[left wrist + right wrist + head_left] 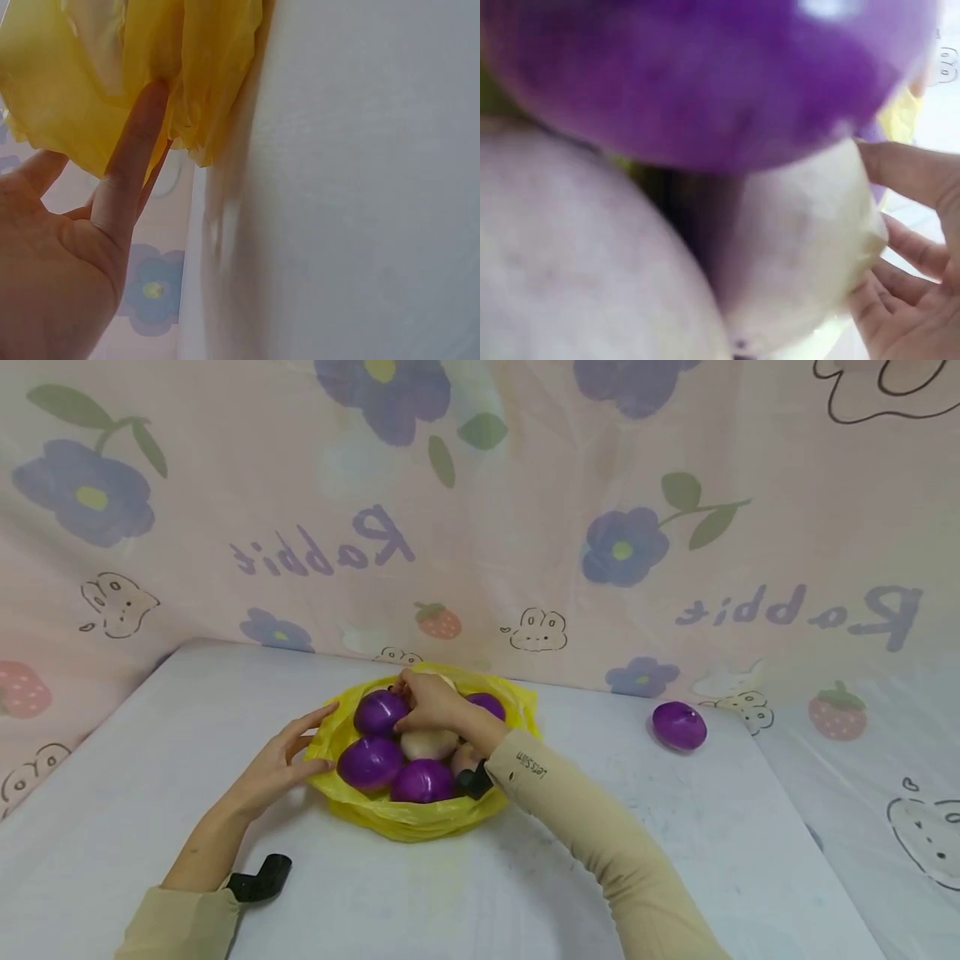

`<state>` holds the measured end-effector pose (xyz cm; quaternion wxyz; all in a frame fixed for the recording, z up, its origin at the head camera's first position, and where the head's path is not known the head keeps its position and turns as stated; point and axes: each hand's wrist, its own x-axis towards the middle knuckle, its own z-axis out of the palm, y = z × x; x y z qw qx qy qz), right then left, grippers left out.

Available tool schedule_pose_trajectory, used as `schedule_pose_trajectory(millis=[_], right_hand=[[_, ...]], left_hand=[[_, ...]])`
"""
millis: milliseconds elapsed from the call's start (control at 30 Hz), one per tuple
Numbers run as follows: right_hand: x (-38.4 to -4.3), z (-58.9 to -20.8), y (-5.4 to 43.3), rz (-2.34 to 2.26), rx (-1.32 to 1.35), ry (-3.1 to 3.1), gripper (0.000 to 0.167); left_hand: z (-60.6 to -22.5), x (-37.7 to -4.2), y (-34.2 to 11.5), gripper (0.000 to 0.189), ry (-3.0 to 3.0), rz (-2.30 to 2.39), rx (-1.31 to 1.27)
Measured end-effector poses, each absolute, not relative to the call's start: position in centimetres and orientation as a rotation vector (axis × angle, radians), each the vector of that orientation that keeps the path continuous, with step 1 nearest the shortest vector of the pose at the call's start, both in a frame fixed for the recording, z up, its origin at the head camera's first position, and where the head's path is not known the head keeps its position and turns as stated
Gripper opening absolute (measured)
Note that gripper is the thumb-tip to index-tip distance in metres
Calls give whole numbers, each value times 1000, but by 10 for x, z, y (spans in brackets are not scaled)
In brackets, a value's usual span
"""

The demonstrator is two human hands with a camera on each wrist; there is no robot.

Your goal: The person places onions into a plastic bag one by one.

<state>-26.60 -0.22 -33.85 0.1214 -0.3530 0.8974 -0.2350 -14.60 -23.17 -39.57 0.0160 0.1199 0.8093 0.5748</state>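
A yellow plastic bag [416, 827] lies with its mouth spread wide. Inside are several glossy purple onion-like bulbs [423, 782] and some pale ones [429, 744]. My right hand [435, 700] reaches over the bag's right rim, its thumb and curled fingers around the right side of a purple bulb [381, 713] at the back left. In the right wrist view, a pale bulb [795, 255] partly covers this grip. My left hand [277, 762] rests at the bag's left side, fingers spread and fairly straight. Its fingertips touch the yellow plastic [67, 97] from outside.
One more purple bulb [678, 726] sits apart at the right rear of the white tabletop [570, 868]. A printed curtain [495, 527] hangs right behind the table. Black angled pieces [262, 878] are worn at both wrists.
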Motion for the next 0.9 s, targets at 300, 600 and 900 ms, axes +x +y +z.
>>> schedule_pose_trajectory(millis=[300, 600, 900], right_hand=[[-265, -332, 25, -892, -999, 2499, 46], [-256, -328, 56, -1109, -974, 2443, 45], [-254, -332, 75, -1212, -970, 2376, 46]], left_hand=[[-394, -145, -228, 75, 2505, 1795, 387], [-394, -147, -229, 74, 2533, 1763, 386], [-392, -146, -230, 73, 2528, 1758, 410]])
